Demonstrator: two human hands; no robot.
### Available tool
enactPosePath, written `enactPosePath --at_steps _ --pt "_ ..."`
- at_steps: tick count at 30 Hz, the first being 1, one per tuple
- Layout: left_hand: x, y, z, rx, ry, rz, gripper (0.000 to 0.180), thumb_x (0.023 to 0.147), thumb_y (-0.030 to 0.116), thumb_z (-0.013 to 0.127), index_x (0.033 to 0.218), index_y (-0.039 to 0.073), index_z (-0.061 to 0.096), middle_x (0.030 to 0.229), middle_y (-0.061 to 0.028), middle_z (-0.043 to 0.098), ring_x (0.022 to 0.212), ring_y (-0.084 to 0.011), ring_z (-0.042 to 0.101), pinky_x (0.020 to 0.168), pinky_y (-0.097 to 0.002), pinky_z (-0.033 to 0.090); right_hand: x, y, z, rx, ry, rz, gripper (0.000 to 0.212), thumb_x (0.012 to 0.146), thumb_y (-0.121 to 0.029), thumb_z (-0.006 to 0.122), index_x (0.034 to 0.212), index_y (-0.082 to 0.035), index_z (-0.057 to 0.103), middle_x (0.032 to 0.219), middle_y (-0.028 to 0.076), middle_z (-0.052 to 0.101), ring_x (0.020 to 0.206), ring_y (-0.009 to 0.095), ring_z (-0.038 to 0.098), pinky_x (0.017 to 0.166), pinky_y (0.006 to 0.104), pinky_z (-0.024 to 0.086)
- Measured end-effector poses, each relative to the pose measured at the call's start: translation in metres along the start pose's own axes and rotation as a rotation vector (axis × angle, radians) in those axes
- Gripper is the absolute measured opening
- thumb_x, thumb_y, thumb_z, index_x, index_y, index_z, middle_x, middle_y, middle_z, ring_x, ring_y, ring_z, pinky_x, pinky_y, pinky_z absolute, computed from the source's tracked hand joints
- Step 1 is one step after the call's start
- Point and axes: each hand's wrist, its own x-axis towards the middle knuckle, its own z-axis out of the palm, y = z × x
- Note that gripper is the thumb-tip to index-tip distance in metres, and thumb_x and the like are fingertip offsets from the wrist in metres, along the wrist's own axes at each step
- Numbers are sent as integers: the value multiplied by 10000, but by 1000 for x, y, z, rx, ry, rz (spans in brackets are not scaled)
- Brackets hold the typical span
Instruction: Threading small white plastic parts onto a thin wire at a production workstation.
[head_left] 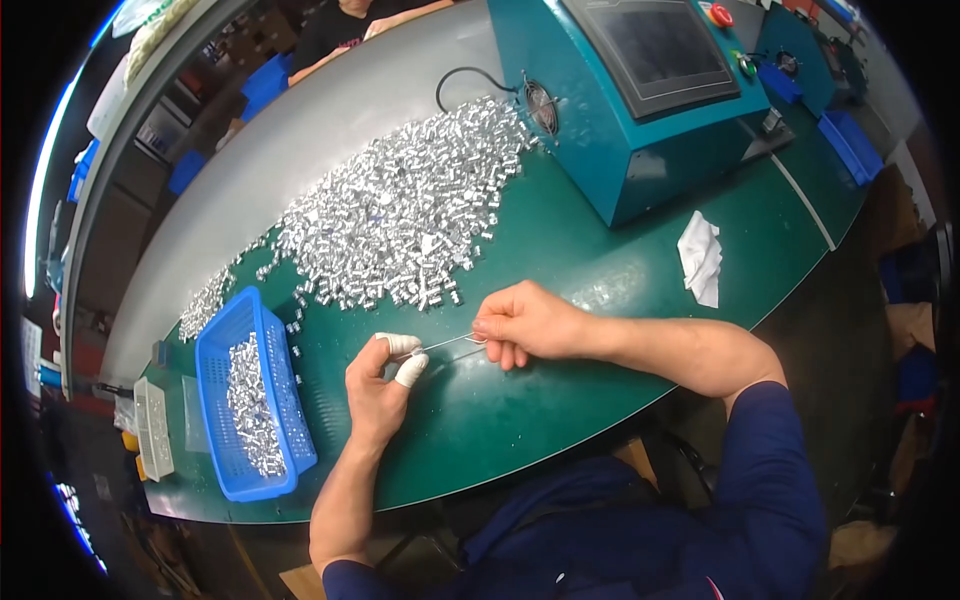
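A thin, pale metal rod (448,342) spans the gap between my hands above the green tabletop (480,430). My right hand (535,320) is closed on one end of it, thumb against the bent fingers. White covers wrap the thumb and forefinger of my left hand (375,395), which pinch at the rod's other end. Any small part between those fingertips is too small to make out. Beyond my hands spreads a large heap of small silvery metal cylinders (390,210). To the left stands a blue plastic basket (284,385) with more such cylinders inside.
A teal machine (575,110) with a dark screen (660,50) and red button (718,14) stands at the far right. A crumpled white cloth (700,258) lies before it. Left of the blue basket is a white basket (154,430). Another person (350,25) sits across the table.
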Motion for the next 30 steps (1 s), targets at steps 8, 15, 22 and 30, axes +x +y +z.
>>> enactPosePath --at_steps 8,15,22,30 --pt "-1 0 4 -147 -7 -198 106 890 -4 717 986 4 673 932 -18 673 850 -108 621 811 -248 495 -3 3 -2 -493 127 -511 185 979 -187 618 1070 -34 672 780 82 689 603 166 670 534 304 502" --pt "1 6 5 -159 31 -292 120 878 1 727 983 1 670 919 -11 650 868 -104 616 816 -247 490 -4 0 3 -58 127 -206 175 966 -185 630 1028 -30 685 767 120 708 602 245 676 561 351 512" --pt "1 1 2 32 -17 -75 127 876 4 734 987 9 672 934 -6 668 854 -102 619 815 -248 493 3 7 -3 -187 37 -270 184 978 -199 627 1013 -27 682 814 122 719 662 208 699 582 331 529" --pt "2 -1 -1 -443 -51 -464 100 887 15 720 975 16 671 943 -19 678 821 -117 620 778 -253 495 -3 1 -7 -956 239 -972 164 926 -162 694 1011 -22 682 880 86 717 764 161 715 587 316 529"
